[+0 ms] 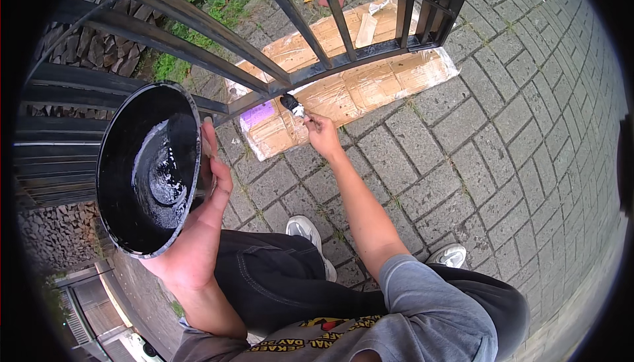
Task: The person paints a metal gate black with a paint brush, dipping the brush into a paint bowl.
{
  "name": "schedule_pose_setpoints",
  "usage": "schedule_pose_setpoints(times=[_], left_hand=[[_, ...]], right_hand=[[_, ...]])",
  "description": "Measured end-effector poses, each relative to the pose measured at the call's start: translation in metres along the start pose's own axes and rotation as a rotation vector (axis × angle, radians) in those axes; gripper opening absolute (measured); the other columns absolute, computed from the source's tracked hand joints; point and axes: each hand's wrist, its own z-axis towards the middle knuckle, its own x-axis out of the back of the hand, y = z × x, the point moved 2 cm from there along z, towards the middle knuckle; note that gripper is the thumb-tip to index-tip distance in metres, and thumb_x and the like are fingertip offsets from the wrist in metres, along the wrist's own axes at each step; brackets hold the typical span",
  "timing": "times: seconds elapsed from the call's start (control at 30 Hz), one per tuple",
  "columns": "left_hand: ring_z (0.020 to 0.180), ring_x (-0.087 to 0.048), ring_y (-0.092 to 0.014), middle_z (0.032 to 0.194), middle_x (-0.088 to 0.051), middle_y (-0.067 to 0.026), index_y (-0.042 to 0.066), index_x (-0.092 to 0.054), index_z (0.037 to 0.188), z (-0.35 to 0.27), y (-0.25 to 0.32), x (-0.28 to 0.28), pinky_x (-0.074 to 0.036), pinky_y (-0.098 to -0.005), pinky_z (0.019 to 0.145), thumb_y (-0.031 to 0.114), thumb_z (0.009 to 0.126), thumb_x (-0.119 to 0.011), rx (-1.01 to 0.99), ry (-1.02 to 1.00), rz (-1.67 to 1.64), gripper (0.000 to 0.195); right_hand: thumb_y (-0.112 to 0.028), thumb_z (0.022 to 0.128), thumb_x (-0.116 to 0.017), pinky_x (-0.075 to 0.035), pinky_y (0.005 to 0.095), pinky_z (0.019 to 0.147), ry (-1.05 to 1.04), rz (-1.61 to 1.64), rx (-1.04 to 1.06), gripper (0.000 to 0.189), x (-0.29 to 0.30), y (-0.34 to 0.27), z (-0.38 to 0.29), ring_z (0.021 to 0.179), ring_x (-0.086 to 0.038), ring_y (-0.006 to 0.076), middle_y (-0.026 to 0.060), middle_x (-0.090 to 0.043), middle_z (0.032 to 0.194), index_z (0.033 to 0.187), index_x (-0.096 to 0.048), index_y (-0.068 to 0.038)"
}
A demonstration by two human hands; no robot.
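On the left, my left hand (198, 243) holds up a round black bowl (119, 184) from beneath and along its side; wet black paint (171, 184) glistens inside it. My right hand (322, 134) grips the handle of a paintbrush (297, 108), whose bristles are coated black. The brush tip is close to the bottom rail (337, 63) of a black metal fence or gate; whether it touches cannot be told. Beneath the rail lies flattened cardboard (366, 90), wrapped partly in clear plastic, with dark specks and a purple patch at its left end.
Upright metal bars (292, 10) rise above the rail. Grey block paving (426, 149) surrounds the cardboard, and both my shoes (448, 254) stand on it. Grass (218, 5) and a stacked stone wall (94, 50) lie behind the bars. A vehicle (138, 347) shows at lower left.
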Motion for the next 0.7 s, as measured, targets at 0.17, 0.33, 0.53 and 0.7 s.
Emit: schedule_pose_setpoints(times=[0.17, 0.33, 0.53, 0.7], left_hand=[[0.144, -0.027, -0.039, 0.148, -0.043, -0.0178, 0.005, -0.043, 0.145, 0.0, 0.008, 0.002, -0.033, -0.0543, 0.107, 0.028, 0.088, -0.066, -0.003, -0.061, 0.055, 0.065], [0.145, -0.027, -0.04, 0.149, -0.042, -0.0177, 0.005, -0.042, 0.145, 0.002, 0.007, 0.003, -0.033, -0.0546, 0.107, 0.029, 0.089, -0.066, -0.053, 0.0, 0.027, 0.065], [0.145, -0.027, -0.04, 0.148, -0.042, -0.0185, 0.004, -0.042, 0.145, 0.001, 0.006, 0.003, -0.033, -0.0556, 0.106, 0.03, 0.089, -0.065, -0.041, 0.013, -0.001, 0.065], [0.145, -0.026, -0.04, 0.148, -0.043, -0.0184, 0.005, -0.042, 0.145, 0.001, 0.002, 0.002, -0.033, -0.0549, 0.107, 0.03, 0.089, -0.065, -0.033, -0.009, 0.021, 0.065]], right_hand=[[-0.015, 0.098, -0.058, -0.048, 0.0343, 0.095, 0.682, 0.393, 0.034, 0.033, -0.003, -0.016, 0.0, 0.107, -0.066, 0.0279, 0.0254, -0.068, 0.115, 0.121, -0.064, 0.008], [-0.015, 0.1, -0.055, -0.047, 0.034, 0.099, 0.251, 0.184, -0.028, 0.036, -0.019, -0.023, -0.01, 0.116, -0.063, 0.0265, 0.0239, -0.065, 0.125, 0.127, -0.06, 0.009], [-0.016, 0.101, -0.053, -0.046, 0.0328, 0.1, 0.352, 0.132, 0.097, 0.041, -0.026, -0.018, -0.028, 0.119, -0.061, 0.0272, 0.0259, -0.064, 0.125, 0.131, -0.054, 0.012], [-0.015, 0.102, -0.051, -0.047, 0.033, 0.099, 0.267, 0.386, -0.04, 0.04, -0.03, -0.019, -0.023, 0.117, -0.061, 0.0239, 0.0277, -0.063, 0.125, 0.131, -0.053, 0.014]])
